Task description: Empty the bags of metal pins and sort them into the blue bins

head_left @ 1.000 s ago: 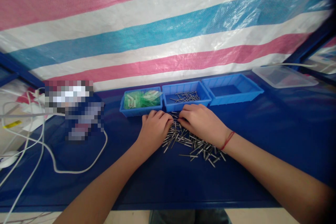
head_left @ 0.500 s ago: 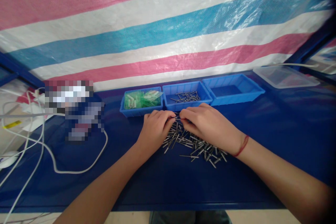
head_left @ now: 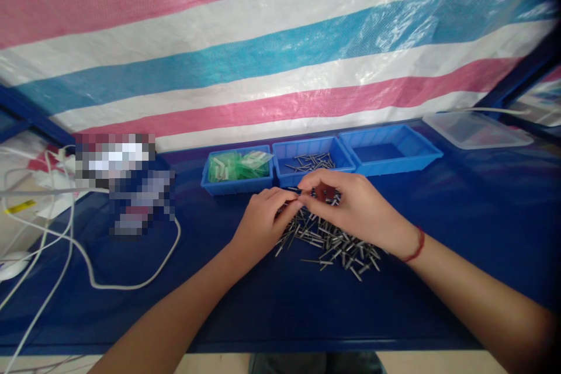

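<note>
Left hand (head_left: 260,219) and right hand (head_left: 357,204) meet over loose silver-grey metal rivets (head_left: 344,245)

Fingertips touch or very nearly so; the view does not settle which. The left hand is drawn to a point, thumb brought up against forefinger, while the right hand arches its thumb and forefinger into a wide loop ending right beside the left's tips. Whether either one pinches a rivet cannot be told. Around the right wrist sits a thin red cord bracelet (head_left: 416,245).

Over the last second the right hand has opened its arch, and the gap between the two sets of fingertips has closed. That suggests attention to something small at the tips rather than to the pile, though no piece can be made out there.

Beneath and beside the hands, the rivets lie crossed on the glossy dark-blue tabletop (head_left: 263,310). Just behind stands a blue plastic middle bin (head_left: 284,177) holding similar slim metal pieces (head_left: 313,162). Beside it on the left is a blue plastic bin (head_left: 236,187) with translucent green packets (head_left: 241,165); on the right, another blue plastic tray (head_left: 394,163), then a flat clear plastic lid (head_left: 477,130). White cables (head_left: 127,288) loop well to the left, and a pink, white and blue striped sheet (head_left: 263,58) hangs behind.
</note>
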The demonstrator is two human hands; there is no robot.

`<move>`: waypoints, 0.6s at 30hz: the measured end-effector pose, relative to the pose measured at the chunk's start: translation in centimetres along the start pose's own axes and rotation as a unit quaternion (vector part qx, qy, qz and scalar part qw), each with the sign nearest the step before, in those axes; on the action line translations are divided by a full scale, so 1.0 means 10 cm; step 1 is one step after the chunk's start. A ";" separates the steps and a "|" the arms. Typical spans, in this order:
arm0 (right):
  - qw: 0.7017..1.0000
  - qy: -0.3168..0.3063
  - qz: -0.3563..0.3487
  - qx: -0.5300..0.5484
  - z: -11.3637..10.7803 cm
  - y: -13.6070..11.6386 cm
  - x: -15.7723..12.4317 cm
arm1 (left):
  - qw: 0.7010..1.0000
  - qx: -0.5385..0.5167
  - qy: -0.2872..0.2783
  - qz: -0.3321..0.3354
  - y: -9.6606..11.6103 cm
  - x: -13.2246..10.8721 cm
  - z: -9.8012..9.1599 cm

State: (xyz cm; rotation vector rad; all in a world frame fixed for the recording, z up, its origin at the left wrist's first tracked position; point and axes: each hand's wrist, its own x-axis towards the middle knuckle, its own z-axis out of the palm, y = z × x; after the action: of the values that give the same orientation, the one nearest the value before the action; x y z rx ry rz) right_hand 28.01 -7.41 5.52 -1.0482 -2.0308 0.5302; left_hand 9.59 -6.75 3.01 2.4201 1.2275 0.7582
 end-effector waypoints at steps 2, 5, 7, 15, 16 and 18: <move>0.999 0.022 0.024 0.026 0.02 -0.01 0.00 | 0.999 -0.036 0.019 -0.013 0.01 -0.01 -0.01; 0.998 0.030 0.032 0.040 0.05 -0.02 -0.01 | 0.997 -0.059 0.028 -0.027 0.02 -0.01 -0.01; 0.999 0.027 0.023 0.038 0.06 -0.03 -0.01 | 0.997 -0.059 0.026 -0.030 0.02 -0.01 -0.01; 0.999 0.021 0.002 0.028 0.08 -0.04 -0.01 | 0.999 -0.037 0.019 -0.009 0.01 0.00 0.02; 0.999 0.019 -0.006 0.027 0.07 -0.04 -0.02 | 0.999 -0.035 0.018 -0.005 0.00 0.00 0.02; 0.999 0.016 -0.019 0.024 0.07 -0.04 -0.02 | 0.999 -0.034 0.016 0.001 0.00 0.00 0.02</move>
State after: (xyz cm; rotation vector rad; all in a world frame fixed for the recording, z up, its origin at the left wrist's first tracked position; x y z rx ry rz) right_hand 27.31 -7.81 5.27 -0.9804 -1.9959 0.5366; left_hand 9.69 -6.71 2.87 2.3628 1.1914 0.8294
